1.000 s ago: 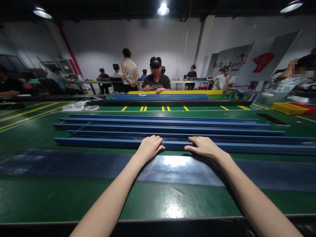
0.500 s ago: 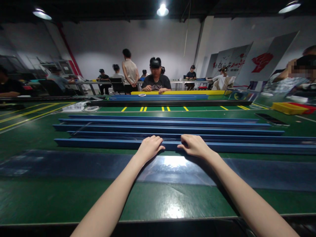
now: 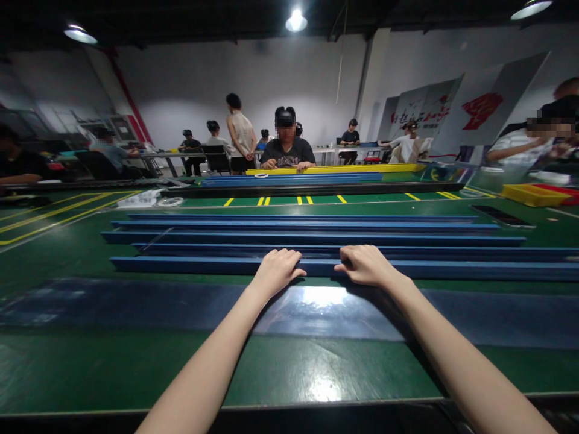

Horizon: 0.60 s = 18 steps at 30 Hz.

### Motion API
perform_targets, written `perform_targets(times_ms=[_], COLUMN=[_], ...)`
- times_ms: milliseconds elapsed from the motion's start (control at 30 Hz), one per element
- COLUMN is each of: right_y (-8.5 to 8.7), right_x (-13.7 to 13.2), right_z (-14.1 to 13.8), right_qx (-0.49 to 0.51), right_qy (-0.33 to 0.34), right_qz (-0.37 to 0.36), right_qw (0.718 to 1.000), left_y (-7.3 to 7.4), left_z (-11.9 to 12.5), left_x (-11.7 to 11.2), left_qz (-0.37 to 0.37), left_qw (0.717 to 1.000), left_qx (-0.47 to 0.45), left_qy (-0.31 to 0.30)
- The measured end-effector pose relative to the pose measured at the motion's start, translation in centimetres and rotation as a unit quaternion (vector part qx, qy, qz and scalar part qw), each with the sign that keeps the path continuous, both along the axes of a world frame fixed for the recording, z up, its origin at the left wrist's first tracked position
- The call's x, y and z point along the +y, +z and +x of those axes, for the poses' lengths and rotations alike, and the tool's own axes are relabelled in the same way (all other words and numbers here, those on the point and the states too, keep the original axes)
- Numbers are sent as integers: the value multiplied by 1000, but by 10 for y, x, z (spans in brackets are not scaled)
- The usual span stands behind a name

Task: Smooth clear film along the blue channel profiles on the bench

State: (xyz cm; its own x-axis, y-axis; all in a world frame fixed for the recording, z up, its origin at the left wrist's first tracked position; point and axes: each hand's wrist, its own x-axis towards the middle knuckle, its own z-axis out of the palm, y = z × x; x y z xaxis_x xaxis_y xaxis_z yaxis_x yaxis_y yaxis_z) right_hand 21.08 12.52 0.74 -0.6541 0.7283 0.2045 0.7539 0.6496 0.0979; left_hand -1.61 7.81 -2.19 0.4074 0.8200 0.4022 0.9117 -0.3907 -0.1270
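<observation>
Several long blue rails lie side by side across the green table (image 3: 90, 361). The nearest blue rail (image 3: 190, 264) runs left to right in front of me. My left hand (image 3: 275, 270) rests on its near edge at the centre, fingers curled over the top. A short gap to the right, my right hand (image 3: 364, 265) grips the same rail, its fingers also curled over it. A dark glossy strip (image 3: 136, 304) lies on the table just under my wrists.
A person in a black shirt (image 3: 287, 150) sits opposite behind a yellow strip (image 3: 362, 169) and more blue rails. Yellow and red trays (image 3: 534, 194) stand at the far right, and a black flat object (image 3: 502, 216) lies nearby. Other people work at tables behind.
My right hand slid left along the nearest rail, closer to my left hand, and its fingers curled more. The left hand stayed in place.
</observation>
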Motion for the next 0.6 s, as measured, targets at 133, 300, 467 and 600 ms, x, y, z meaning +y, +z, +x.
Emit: perform_targets(times_ms=[133,300,467,600], right_y=[3,4,2,0], right_x=[1,4,4,3], right_z=[13,28,31,30], right_qx=[-9,-5,-4,-4], right_qy=[-26,-60,-51,-28], right_qz=[-11,-15,-18,-13], right_qw=[1000,998,999,1000], left_y=[0,1,0,-1], left_z=[-1,0,0,0], left_x=[-1,-1,0,1], left_qz=[10,4,3,3], left_qw=[1000,1000,1000,1000], left_qx=[0,1,-5,-10], left_qy=[-8,-9,-7,-5])
